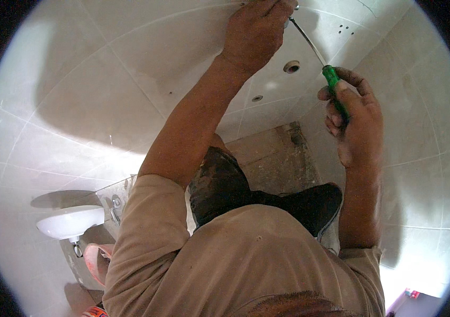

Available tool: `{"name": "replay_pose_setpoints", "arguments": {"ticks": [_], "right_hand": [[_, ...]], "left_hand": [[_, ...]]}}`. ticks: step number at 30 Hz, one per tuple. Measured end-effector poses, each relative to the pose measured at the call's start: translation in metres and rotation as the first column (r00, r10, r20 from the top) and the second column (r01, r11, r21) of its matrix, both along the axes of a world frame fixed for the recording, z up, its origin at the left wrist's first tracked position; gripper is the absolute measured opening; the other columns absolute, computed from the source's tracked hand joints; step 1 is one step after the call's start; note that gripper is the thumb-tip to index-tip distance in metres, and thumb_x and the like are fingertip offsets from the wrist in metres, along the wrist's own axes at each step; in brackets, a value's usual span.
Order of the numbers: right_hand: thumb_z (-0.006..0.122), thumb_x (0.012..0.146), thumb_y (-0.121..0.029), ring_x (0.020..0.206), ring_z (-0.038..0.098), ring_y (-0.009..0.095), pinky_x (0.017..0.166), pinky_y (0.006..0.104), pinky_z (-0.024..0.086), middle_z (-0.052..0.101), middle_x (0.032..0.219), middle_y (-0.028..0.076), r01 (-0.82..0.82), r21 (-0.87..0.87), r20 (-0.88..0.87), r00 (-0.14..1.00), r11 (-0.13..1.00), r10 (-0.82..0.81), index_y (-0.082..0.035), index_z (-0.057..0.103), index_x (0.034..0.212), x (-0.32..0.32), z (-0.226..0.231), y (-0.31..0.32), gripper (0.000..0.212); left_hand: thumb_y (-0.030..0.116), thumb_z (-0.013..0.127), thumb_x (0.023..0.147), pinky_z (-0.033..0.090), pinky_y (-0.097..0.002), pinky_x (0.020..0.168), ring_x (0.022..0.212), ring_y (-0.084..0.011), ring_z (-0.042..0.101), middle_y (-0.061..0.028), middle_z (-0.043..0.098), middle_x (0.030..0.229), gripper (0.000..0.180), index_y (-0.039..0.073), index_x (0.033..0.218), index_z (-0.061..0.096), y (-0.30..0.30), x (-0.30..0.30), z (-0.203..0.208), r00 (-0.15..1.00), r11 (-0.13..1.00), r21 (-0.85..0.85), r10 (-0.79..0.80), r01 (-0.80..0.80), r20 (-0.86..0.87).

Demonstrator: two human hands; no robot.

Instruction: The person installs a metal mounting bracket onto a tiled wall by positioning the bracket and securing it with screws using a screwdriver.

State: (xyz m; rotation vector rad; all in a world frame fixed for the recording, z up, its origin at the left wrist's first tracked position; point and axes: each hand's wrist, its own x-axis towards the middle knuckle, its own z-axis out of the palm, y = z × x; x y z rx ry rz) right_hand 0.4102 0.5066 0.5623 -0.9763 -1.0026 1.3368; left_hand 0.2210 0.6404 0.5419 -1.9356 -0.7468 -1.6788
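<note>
My right hand (357,113) is wrapped round the green handle of a screwdriver (312,47), thumb and fingers closed on it. The metal shaft slants up and to the left, toward the tiled wall (145,47). Close to the shaft's tip, my left hand (256,34) has its fingers drawn together against the wall at the top of the view. Something small and shiny shows beside those fingertips, but what they hold is hidden. Below the shaft, a round pipe opening (291,67) and a smaller round fitting (257,99) are set in the wall.
Several small dark holes (346,29) mark the wall at upper right. A white washbasin (71,222) hangs on the left, with a pinkish bucket (97,261) beneath it. My dark-trousered legs are bent over a dirty floor (272,158). A tiled wall (412,137) stands close by my right arm.
</note>
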Motion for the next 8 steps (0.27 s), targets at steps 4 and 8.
{"name": "replay_pose_setpoints", "arguments": {"ticks": [4, 8], "right_hand": [[0.058, 0.098, -0.016, 0.068, 0.06, 0.014, 0.059, 0.0288, 0.052, 0.068, 0.091, 0.013, -0.112, 0.663, 0.712, 0.4, 0.74, -0.577, -0.003, 0.058, 0.124, 0.001, -0.019, 0.008, 0.029], [0.061, 0.098, -0.019, 0.082, 0.068, 0.023, 0.071, 0.0289, 0.055, 0.071, 0.101, 0.016, 0.067, 0.415, 0.698, 0.617, 0.907, -0.364, -0.009, 0.058, 0.13, -0.001, -0.01, 0.008, 0.033]], "left_hand": [[-0.001, 0.059, 0.086, 0.055, -0.0413, 0.09, 0.102, -0.0335, 0.065, -0.0176, 0.067, 0.104, 0.024, 0.0, 0.11, 0.065, 0.003, -0.002, -0.001, 0.999, 0.999, 0.015, 0.032, -0.032, -0.01], [0.001, 0.062, 0.088, 0.054, -0.0398, 0.091, 0.105, -0.0343, 0.065, -0.0181, 0.066, 0.113, 0.031, 0.0, 0.119, 0.063, 0.006, -0.004, -0.005, 0.999, 0.999, -0.033, 0.024, -0.026, -0.042]]}}
